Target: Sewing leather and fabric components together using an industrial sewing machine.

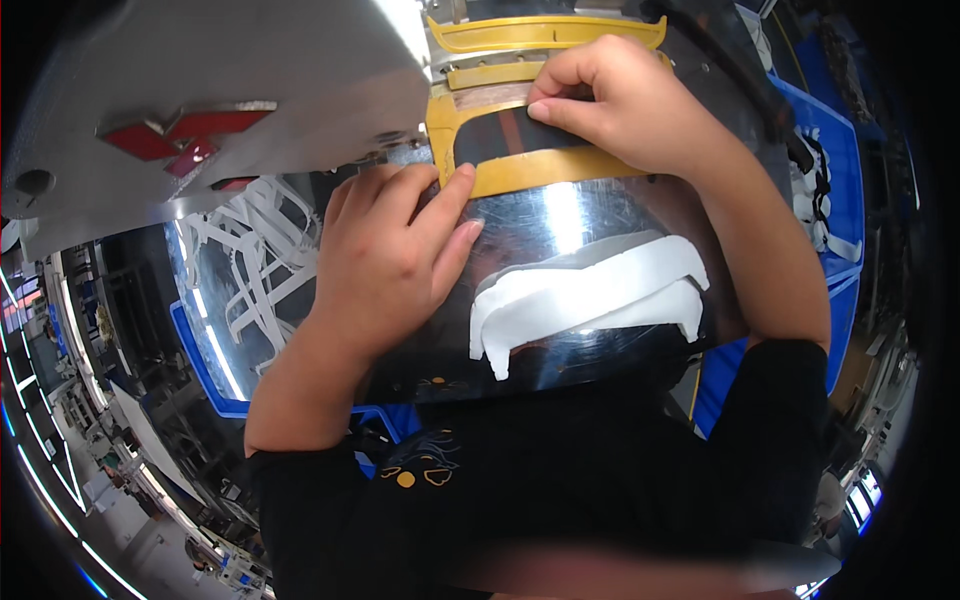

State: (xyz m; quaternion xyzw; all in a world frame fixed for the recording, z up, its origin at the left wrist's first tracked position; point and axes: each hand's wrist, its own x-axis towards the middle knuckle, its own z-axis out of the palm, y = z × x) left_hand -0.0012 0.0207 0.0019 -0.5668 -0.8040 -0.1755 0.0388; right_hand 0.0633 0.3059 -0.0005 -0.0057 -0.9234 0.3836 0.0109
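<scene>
A yellow frame [560, 170] with a dark opening lies at the far side of a shiny metal plate. My left hand [385, 245] rests at its lower left corner, fingertips on the frame, thumb apart and nothing visible in the grasp. Above the opening, my right hand [635, 110] pinches with thumb and index finger at the frame's upper inner edge. What that pinch holds, if anything, is too small to make out. Nearer to me, several curved white strips [590, 295] lie overlapped on the metal plate [590, 215].
Farther back runs a curved yellow bar [545, 35]. A large metal panel with a red emblem [185, 130] overhangs the left side. White strip scraps [265, 250] are heaped below it, near a blue bin [195, 360]. Another blue bin [845, 170] with white pieces stands at right.
</scene>
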